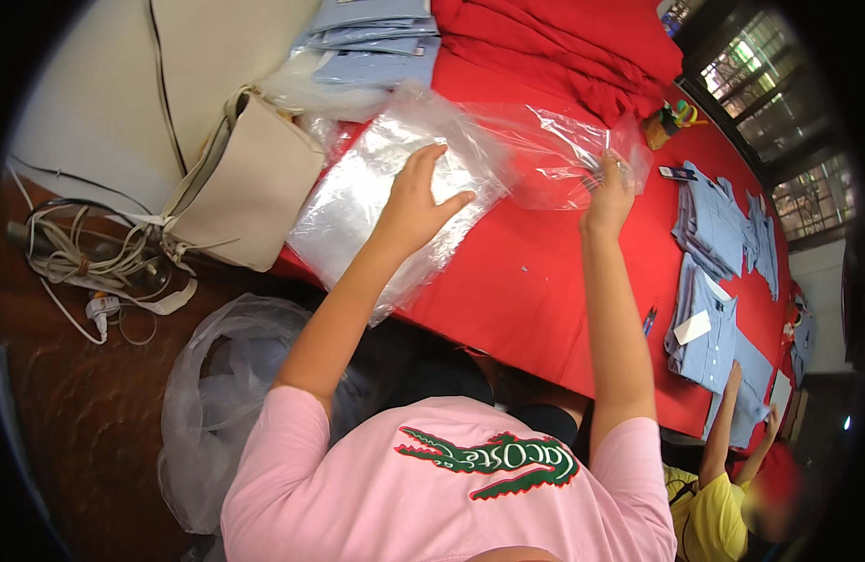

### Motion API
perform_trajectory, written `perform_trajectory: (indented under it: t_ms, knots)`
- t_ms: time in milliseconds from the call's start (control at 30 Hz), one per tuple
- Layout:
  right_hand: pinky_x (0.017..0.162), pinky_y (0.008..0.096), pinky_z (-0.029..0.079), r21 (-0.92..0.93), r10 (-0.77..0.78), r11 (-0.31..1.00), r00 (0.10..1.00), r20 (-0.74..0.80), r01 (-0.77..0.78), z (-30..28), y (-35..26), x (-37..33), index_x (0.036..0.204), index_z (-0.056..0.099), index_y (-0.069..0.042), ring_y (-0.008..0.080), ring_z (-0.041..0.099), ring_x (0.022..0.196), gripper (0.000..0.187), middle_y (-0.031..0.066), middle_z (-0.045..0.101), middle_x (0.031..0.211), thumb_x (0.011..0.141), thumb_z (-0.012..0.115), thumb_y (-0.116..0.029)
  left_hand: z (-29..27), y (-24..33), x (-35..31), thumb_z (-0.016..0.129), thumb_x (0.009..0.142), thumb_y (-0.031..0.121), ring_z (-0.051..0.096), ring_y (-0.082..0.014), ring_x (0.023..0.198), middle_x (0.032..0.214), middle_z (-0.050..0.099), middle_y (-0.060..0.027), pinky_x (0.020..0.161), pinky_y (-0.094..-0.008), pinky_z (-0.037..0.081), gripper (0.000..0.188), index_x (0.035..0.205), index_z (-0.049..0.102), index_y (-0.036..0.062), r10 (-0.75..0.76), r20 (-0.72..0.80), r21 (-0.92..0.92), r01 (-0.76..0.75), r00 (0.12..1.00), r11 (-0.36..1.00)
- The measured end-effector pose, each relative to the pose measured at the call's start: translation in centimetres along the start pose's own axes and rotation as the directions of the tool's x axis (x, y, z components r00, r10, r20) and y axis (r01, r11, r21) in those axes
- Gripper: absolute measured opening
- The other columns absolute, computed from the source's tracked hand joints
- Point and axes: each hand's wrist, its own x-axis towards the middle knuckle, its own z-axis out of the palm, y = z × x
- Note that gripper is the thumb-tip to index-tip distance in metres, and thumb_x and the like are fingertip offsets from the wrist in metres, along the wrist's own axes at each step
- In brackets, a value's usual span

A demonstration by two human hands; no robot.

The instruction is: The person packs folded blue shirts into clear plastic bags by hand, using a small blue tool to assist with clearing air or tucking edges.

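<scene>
A stack of clear plastic bags [344, 211] lies on the red-covered table in front of me. My left hand [418, 201] is over this stack, its thumb spread from the fingers, with nothing in it. Farther right, my right hand [610, 192] pinches the edge of a single clear plastic bag [554, 140]. That bag stretches from the stack across the red cloth to my right fingers. Whether its left end still touches the stack is hard to make out.
Bagged blue shirts [376, 37] are piled at the back, beside bunched red cloth [564, 47]. Folded blue shirts [709, 225] line the right side, near a co-worker in yellow [713, 515]. A beige bag [255, 178] and coiled cables [77, 234] are at the left.
</scene>
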Motion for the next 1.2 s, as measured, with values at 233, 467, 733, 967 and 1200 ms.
perform_trajectory:
  t_ms: [233,467,733,967,1200]
  knots:
    - [0.057,0.0282,0.057,-0.333,0.064,0.941,0.998,0.029,-0.050,-8.5,1.3,6.7,0.114,0.075,0.000,0.0121,0.069,0.075,0.034,0.0061,0.075,0.100,0.103,0.076,-0.032,10.1,-7.9,7.8,0.058,0.095,0.079,0.016,-0.0407,0.166,0.179,0.021,-0.0227,0.131,-0.0687,0.008,0.107,0.171,0.031,0.0100,-0.082,0.068,0.608,0.024,0.994,0.793]
    - [0.050,0.0277,0.054,-0.344,0.173,0.914,0.973,-0.153,-0.217,-16.1,3.0,4.8,0.105,0.076,0.004,0.0133,0.067,0.067,0.043,0.0076,0.075,0.092,0.110,0.063,-0.037,10.7,-8.3,7.6,0.047,0.100,0.080,0.019,-0.0389,0.166,0.179,0.029,-0.0078,0.131,-0.0674,0.010,0.087,0.167,0.044,0.0241,-0.033,0.143,0.688,-0.076,0.989,0.722]
    - [0.053,0.0320,0.060,-0.131,0.097,0.981,0.949,-0.299,-0.141,-19.8,0.9,2.7,0.113,0.074,0.004,0.0171,0.070,0.078,0.039,0.0088,0.075,0.102,0.111,0.064,-0.033,10.1,-8.0,7.7,0.049,0.102,0.076,0.025,-0.0318,0.165,0.178,0.031,-0.0025,0.133,-0.0609,0.016,0.080,0.166,0.046,0.0282,0.037,0.327,0.673,-0.260,0.944,0.692]
    - [0.079,0.0321,0.063,-0.475,0.493,0.815,0.829,0.264,-0.333,-27.2,-3.6,1.9,0.138,0.069,-0.001,0.0195,0.074,0.098,0.039,0.0099,0.075,0.117,0.100,0.070,-0.009,8.2,-8.3,8.9,0.078,0.089,0.030,0.050,-0.0297,0.146,0.152,0.060,-0.0041,0.127,-0.0567,0.028,0.039,0.124,0.070,0.0147,0.077,0.371,0.178,-0.152,0.925,0.972]
    - [0.126,0.0506,0.035,-0.651,0.415,0.728,0.620,0.666,0.213,-18.2,-6.0,5.6,0.163,0.048,-0.013,0.0314,0.050,0.150,0.096,0.0153,0.055,0.160,0.079,0.090,-0.030,12.5,-5.5,10.6,0.073,0.094,0.022,0.045,-0.0341,0.151,0.159,0.055,-0.0125,0.128,-0.0556,0.026,0.045,0.137,0.067,0.0115,0.049,-0.003,0.342,-0.046,0.999,0.939]
